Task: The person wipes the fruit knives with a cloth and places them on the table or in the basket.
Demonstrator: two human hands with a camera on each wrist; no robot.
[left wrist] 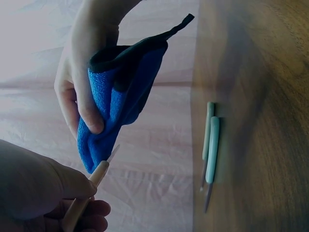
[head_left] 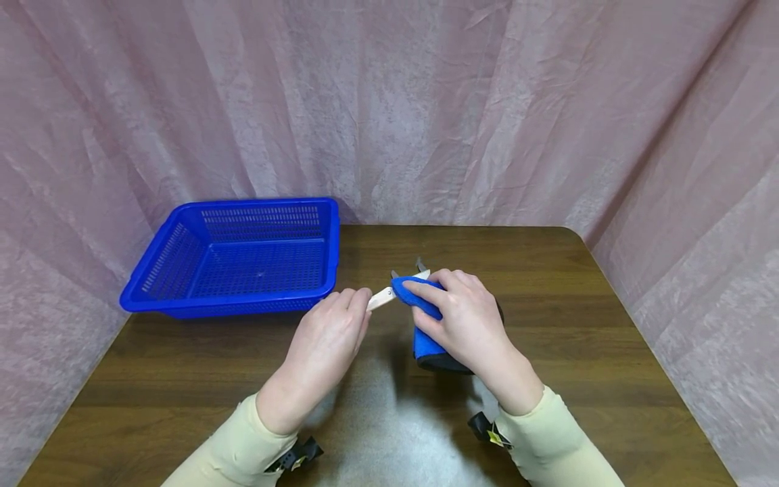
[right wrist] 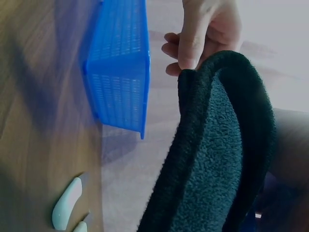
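In the head view my left hand [head_left: 331, 321] grips the pale handle of a small knife [head_left: 381, 298]. A blue cloth with black edging [head_left: 429, 341] is pinched by my right hand [head_left: 465, 314] and folded over the blade close to the handle. In the left wrist view the thumb presses along the knife handle [left wrist: 99, 172], with a thin part of the blade showing beside the cloth [left wrist: 108, 96]. The right wrist view is largely filled by the cloth's dark edge [right wrist: 236, 65], which hides most of the right hand.
Two more small knives with pale green handles [left wrist: 212, 150] lie on the wooden table [head_left: 548, 325], behind the cloth. A blue plastic basket [head_left: 228, 304] stands at the back left, near the left hand. A pink curtain [head_left: 395, 115] hangs behind the table.
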